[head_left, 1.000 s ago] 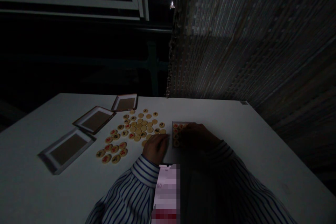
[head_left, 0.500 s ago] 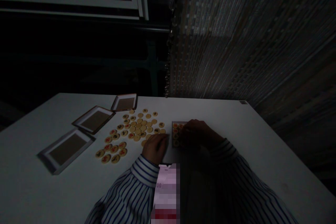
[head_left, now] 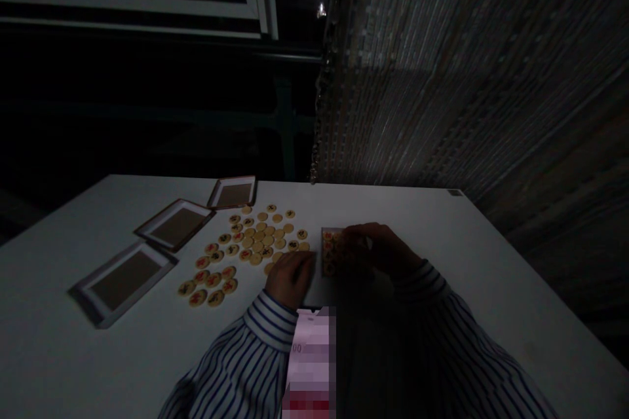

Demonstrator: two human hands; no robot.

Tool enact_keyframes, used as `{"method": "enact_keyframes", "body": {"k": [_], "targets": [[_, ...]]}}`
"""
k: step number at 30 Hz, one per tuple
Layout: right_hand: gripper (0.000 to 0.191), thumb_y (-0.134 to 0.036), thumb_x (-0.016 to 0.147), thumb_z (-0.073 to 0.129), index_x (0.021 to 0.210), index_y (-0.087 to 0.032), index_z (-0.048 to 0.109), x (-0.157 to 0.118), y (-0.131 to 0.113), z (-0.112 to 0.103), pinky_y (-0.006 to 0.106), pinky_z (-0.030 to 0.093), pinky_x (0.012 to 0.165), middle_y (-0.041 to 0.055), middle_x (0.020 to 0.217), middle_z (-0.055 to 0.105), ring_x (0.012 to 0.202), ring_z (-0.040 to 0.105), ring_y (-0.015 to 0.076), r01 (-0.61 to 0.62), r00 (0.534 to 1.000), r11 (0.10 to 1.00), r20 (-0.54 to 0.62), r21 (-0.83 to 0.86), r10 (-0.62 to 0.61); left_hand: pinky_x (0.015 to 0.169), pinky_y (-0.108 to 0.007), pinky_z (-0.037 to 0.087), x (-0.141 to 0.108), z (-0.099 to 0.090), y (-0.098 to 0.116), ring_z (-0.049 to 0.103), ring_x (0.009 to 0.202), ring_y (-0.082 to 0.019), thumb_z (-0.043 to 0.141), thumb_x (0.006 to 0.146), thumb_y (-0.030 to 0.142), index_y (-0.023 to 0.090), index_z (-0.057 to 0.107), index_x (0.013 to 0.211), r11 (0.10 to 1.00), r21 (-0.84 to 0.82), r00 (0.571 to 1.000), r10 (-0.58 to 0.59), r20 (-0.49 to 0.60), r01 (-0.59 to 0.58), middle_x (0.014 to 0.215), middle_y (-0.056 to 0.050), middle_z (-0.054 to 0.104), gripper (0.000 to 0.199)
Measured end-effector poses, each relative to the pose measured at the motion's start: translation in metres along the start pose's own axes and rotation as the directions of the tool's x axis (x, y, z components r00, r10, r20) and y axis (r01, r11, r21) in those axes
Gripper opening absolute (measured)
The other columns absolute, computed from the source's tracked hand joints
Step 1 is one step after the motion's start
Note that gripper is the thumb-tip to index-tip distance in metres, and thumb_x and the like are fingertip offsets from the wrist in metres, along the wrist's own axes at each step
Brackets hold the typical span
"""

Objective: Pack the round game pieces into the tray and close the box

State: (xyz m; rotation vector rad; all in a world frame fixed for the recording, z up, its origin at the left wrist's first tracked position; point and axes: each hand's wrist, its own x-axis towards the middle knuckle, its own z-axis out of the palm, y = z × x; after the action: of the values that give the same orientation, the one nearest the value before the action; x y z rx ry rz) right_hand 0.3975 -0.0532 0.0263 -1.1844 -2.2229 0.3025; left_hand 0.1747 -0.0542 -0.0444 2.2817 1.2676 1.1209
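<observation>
My right hand (head_left: 386,247) reaches over a shallow box (head_left: 323,252) with rows of round Chinese chess pieces (head_left: 328,247) in it. Its fingers bend down over the pieces, with a small gap beside the thumb; deep shadow hides what the fingertips hold. My left hand (head_left: 289,277) rests on the table just left of the box, fingers curled and closed. Whether anything is inside them is hidden. Beyond and left of it lies a loose spread of wooden Chinese chess pieces (head_left: 259,236), some with red or black characters up, others plain side up.
On the left of the white table (head_left: 432,327) stand three shallow trays: a grey one (head_left: 125,281), a brown-edged one (head_left: 177,222) and a smaller one (head_left: 233,194). A partly blurred pink sheet (head_left: 309,353) is between my forearms. A bead curtain (head_left: 393,111) hangs behind the table.
My right hand has shifted slightly and its fingers are raised a little, opening a gap by the thumb. My left hand stays in place. The loose pieces and trays look the same.
</observation>
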Motion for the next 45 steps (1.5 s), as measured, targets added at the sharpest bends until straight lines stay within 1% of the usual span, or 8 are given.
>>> {"method": "enact_keyframes", "body": {"k": [5,9,14,19,25,32,38,45], "targets": [[0.018,-0.031,0.078,0.050,0.077,-0.016,0.061,0.008,-0.014,-0.003,0.022,0.034,0.054,0.0033,0.063,0.063,0.054,0.052,0.0107,0.061,0.996,0.966,0.083,-0.253,-0.041,0.077,-0.030,0.047,0.000,0.000,0.002,0.060,0.084,-0.017,0.044,0.081,0.024,0.017,0.063,0.091,0.999,-0.034,0.999,-0.038,0.031,0.039,0.088,-0.006,0.067,0.023],[0.019,-0.034,0.076,0.052,0.076,-0.016,0.059,0.012,-0.022,-0.002,0.023,0.030,0.053,0.0028,0.060,0.061,0.052,0.049,0.0103,0.148,0.986,0.945,0.113,-0.292,-0.120,0.078,-0.029,0.048,0.000,-0.001,0.009,0.061,0.085,-0.017,0.047,0.079,0.027,0.015,0.065,0.090,0.971,-0.172,0.986,-0.162,0.029,0.164,0.089,-0.007,0.067,0.024],[0.011,-0.025,0.078,0.052,0.076,-0.017,0.059,0.011,-0.030,0.008,0.021,0.031,0.052,0.0010,0.065,0.061,0.052,0.048,0.0084,0.223,0.969,0.960,0.149,-0.172,-0.198,0.076,-0.027,0.050,0.004,-0.006,0.021,0.063,0.082,-0.017,0.054,0.074,0.032,0.015,0.066,0.087,0.818,-0.427,0.921,-0.368,0.128,0.386,0.087,-0.007,0.069,0.024],[0.013,-0.024,0.082,0.049,0.087,-0.016,0.058,0.006,-0.032,0.018,0.023,0.038,0.061,0.0024,0.069,0.061,0.061,0.053,0.0097,0.253,0.963,0.964,0.120,-0.087,-0.242,0.074,-0.028,0.052,0.008,-0.011,0.025,0.065,0.079,-0.018,0.062,0.065,0.030,0.016,0.068,0.081,0.664,-0.594,0.881,-0.433,0.189,0.454,0.082,-0.006,0.070,0.022],[0.015,-0.024,0.084,0.048,0.089,-0.015,0.059,0.006,-0.040,0.022,0.028,0.040,0.065,0.0056,0.072,0.062,0.068,0.055,0.0132,0.278,0.960,0.940,0.082,-0.198,-0.267,0.067,-0.027,0.052,0.007,-0.013,0.026,0.065,0.070,-0.018,0.068,0.057,0.029,0.013,0.068,0.077,0.507,-0.694,0.825,-0.515,0.233,0.512,0.074,-0.008,0.070,0.025],[0.024,-0.027,0.082,0.050,0.103,-0.016,0.055,0.006,-0.041,0.026,0.030,0.043,0.064,0.0076,0.081,0.064,0.072,0.057,0.0152,0.321,0.945,0.927,0.007,-0.196,-0.326,0.068,-0.027,0.051,0.003,-0.014,0.020,0.064,0.071,-0.017,0.068,0.059,0.031,0.013,0.067,0.078,0.536,-0.705,0.848,-0.499,0.179,0.464,0.076,-0.008,0.070,0.026],[0.027,-0.030,0.083,0.048,0.106,-0.018,0.054,0.007,-0.045,0.030,0.031,0.044,0.068,0.0087,0.089,0.065,0.079,0.059,0.0171,0.294,0.956,0.937,0.036,-0.189,-0.293,0.069,-0.027,0.051,-0.005,-0.025,0.021,0.064,0.074,-0.017,0.064,0.065,0.033,0.012,0.065,0.085,0.576,-0.690,0.862,-0.488,0.139,0.437,0.082,-0.009,0.069,0.029],[0.033,-0.036,0.080,0.051,0.107,-0.017,0.055,0.004,-0.041,0.036,0.035,0.044,0.072,0.0105,0.092,0.064,0.084,0.059,0.0207,0.234,0.971,0.936,0.013,-0.264,-0.239,0.068,-0.027,0.052,-0.019,-0.050,0.012,0.065,0.074,-0.017,0.062,0.066,0.036,0.014,0.065,0.092,0.561,-0.681,0.833,-0.537,0.133,0.470,0.083,-0.007,0.070,0.035]]}}
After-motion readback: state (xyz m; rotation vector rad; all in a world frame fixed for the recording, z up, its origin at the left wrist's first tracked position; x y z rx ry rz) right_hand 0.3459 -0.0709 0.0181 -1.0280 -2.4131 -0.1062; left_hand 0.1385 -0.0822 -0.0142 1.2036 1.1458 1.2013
